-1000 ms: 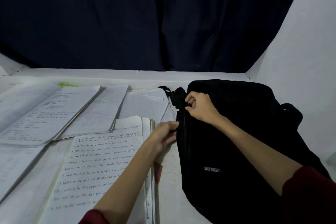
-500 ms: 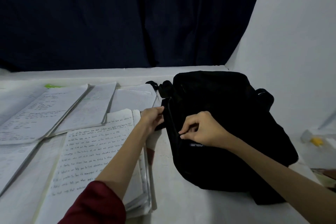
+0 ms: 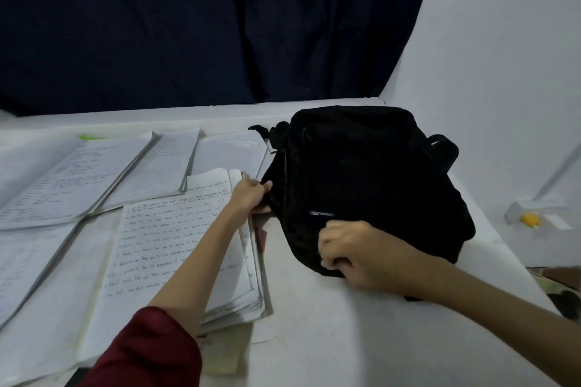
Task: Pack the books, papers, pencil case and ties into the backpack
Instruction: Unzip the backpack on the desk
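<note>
Backpack: a black backpack [image 3: 371, 179] is lying on the white desk [image 3: 314, 339], toward the right, near the wall.
Left hand: the left hand [image 3: 251, 195] is gripping the backpack's left edge, fingers curled onto the fabric, and is reaching across the papers.
Right hand: the right hand [image 3: 355, 254] is pinching something at the bag's near lower edge, fingers curled; whether it is a zip pull or just fabric is too dark to tell.
Papers: a thick stack of handwritten papers [image 3: 176, 245] is lying just left of the bag, its right edge under the left hand.
Books: open notebooks [image 3: 78, 176] are lying spread farther left across the desk.
Progress: packing seems to be only beginning. The person appears to be working on opening the bag; nothing is visibly going in, and the papers and books are all waiting outside.
Not in view: no pencil case or ties are showing.
Surroundings: a dark curtain [image 3: 204, 25] is hanging behind the desk.
</note>
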Demonstrator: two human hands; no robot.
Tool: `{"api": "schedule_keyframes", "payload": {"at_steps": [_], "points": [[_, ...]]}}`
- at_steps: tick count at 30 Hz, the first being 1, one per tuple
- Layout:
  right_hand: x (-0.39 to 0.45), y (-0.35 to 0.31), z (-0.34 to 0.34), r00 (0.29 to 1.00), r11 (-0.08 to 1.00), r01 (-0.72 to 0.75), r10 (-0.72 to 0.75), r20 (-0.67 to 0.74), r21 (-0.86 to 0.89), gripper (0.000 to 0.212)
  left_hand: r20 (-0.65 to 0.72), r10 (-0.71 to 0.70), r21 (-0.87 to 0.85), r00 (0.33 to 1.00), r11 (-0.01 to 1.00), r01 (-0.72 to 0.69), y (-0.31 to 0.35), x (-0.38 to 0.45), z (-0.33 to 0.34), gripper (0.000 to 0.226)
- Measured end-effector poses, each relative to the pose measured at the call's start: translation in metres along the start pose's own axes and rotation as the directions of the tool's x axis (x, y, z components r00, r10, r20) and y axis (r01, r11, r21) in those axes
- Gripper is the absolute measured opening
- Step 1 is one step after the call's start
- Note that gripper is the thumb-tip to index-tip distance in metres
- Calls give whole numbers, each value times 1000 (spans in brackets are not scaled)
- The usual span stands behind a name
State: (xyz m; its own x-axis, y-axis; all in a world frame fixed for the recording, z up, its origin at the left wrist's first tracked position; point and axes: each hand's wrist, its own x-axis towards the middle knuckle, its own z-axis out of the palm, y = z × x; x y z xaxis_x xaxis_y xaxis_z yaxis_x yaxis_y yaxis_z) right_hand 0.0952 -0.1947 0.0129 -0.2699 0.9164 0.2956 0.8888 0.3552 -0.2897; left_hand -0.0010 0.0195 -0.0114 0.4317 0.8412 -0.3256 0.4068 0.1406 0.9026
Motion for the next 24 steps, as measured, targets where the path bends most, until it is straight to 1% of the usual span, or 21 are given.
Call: {"api": "schedule_keyframes", "payload": {"at_steps": [1,2,3,4,5,6,7,8,9,10,11,12,13,14,16,17,19,20,22,23,24], "points": [[-9,4,-4,997,994,-64,68,-46,87,23,-11,14,68,1000,998,-13,-3,-1,-3,24],[-16,7,-7,983,971,-130,152,-104,199,17,-29,70,162,997,985,-65,-5,-6,-4,19],[-21,10,-9,954,927,-201,258,-150,317,14,-56,196,271,979,947,-174,-7,-12,-3,18],[-24,12,-10,919,863,-273,365,-152,424,14,-55,387,374,921,863,-340,-8,-20,-2,24],[-24,11,-9,887,807,-333,444,-129,488,18,24,574,425,818,735,-528,-8,-29,0,32],[-25,9,-7,866,773,-372,488,-108,514,21,171,679,403,714,613,-680,-6,-40,2,36],[-25,6,-4,856,764,-398,508,-93,508,21,349,686,335,638,544,-769,-3,-52,5,39],[-24,3,-3,851,760,-416,518,-80,499,18,519,602,297,607,539,-788,0,-64,8,39],[-25,2,-2,844,756,-434,532,-73,489,14,634,475,312,611,565,-763,0,-71,12,36],[-26,2,-2,834,749,-450,547,-70,486,11,680,384,344,624,584,-735,-2,-74,16,31],[-28,2,-1,828,750,-461,556,-75,475,10,668,371,362,645,595,-718,-4,-74,20,23],[-30,2,-2,828,761,-461,553,-85,456,12,626,411,349,662,612,-710,-5,-74,21,13],[-34,2,-3,833,777,-455,544,-102,434,17,580,459,322,673,631,-706,-5,-72,21,13],[-40,3,-7,833,787,-454,541,-116,417,24,548,488,291,679,650,-702,-5,-70,20,21],[-59,11,-22,803,787,-491,575,-156,375,38,513,511,268,690,668,-694,-3,-65,12,37],[-71,19,-32,776,785,-521,599,-197,335,44,502,522,267,690,665,-698,-1,-64,6,41],[-97,33,-52,702,758,-599,653,-286,260,48,494,518,275,699,669,-690,3,-59,-4,38],[-108,38,-60,662,729,-640,683,-309,243,47,512,492,290,704,672,-681,8,-57,-8,34],[-119,44,-64,606,680,-693,729,-317,238,47,614,382,363,690,640,-677,21,-60,-4,20],[-119,46,-63,598,673,-701,735,-319,236,46,668,318,400,672,608,-686,30,-66,6,14],[-118,47,-61,597,673,-702,734,-325,232,45,702,286,418,652,577,-702,37,-71,23,12]]}}
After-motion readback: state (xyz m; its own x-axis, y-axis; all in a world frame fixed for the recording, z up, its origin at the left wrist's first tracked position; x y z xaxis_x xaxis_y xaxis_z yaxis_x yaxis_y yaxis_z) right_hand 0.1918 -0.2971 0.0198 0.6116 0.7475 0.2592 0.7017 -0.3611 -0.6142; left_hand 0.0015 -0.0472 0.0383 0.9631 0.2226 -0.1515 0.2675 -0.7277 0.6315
